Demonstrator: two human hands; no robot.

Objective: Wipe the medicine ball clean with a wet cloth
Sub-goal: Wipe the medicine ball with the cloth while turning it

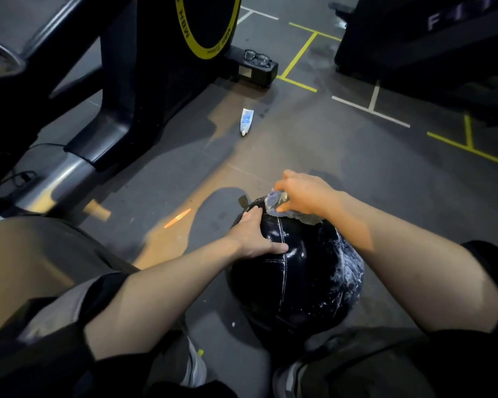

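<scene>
A black medicine ball [299,277] with white stitching sits on the floor between my knees, its right side smeared with white streaks. My left hand [256,237] lies flat on the ball's upper left, fingers spread against it. My right hand [302,193] grips a crumpled grey wet cloth [288,208] and holds it against the far top of the ball. A small black tab sticks out of the ball beside the cloth.
A white and blue tube [246,121] lies on the grey gym floor ahead. An exercise machine [144,81] with a yellow-rimmed wheel stands at the left, a pair of glasses [258,57] on its base. Another dark machine [414,38] stands at the back right.
</scene>
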